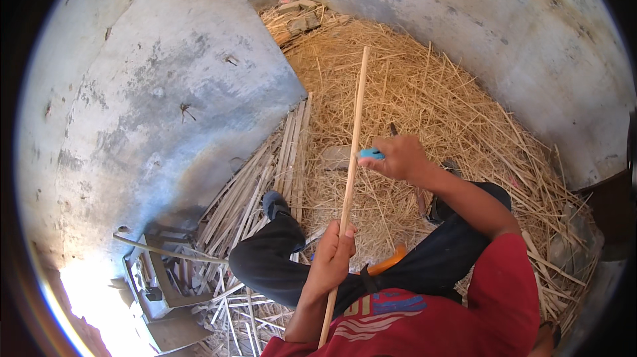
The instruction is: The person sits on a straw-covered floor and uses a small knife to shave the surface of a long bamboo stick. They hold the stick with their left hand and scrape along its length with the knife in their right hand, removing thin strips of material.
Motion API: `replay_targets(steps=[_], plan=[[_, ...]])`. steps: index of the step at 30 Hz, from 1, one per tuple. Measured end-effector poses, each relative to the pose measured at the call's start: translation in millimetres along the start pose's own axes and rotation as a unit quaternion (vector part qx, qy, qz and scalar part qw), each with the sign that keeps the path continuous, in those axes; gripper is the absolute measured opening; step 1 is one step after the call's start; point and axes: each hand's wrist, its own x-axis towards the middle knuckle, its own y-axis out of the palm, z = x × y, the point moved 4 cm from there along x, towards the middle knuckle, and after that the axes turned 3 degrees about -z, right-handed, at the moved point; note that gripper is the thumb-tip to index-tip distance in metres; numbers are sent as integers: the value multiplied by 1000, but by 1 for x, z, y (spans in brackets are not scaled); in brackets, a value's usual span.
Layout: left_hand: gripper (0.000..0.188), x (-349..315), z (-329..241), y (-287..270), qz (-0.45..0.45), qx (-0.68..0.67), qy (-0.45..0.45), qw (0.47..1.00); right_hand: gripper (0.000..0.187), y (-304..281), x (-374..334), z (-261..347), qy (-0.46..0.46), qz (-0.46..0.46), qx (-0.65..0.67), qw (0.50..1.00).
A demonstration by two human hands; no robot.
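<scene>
A long pale wooden strip [359,108] slants up from my lap toward the far side, its upper end free. My left hand [332,257] is closed round its lower part, with the end running down along my left forearm. Off to the right of the strip, my right hand [402,157] grips a small blue tool [371,153]. The tool's tip is at the strip's edge; its blade, if any, is too small to make out. Fingers of the right hand are curled round it.
Loose straw and shavings [411,85] cover the floor. Several long strips [272,164] lie in a pile at left, beside a metal frame [159,277]. A flat brick [335,157] lies beyond my legs, and an orange curved thing [388,261] between them. Plastered walls [172,78] close in.
</scene>
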Motion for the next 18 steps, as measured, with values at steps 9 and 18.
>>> replay_targets(steps=[9,18], plan=[[17,-4,-13,2,-45,233,61,969,63,7,2,-14,-37,-34,10,999],[16,0,-16,4,-43,208,54,976,60,2,1,-1,-75,-45,-26,996]])
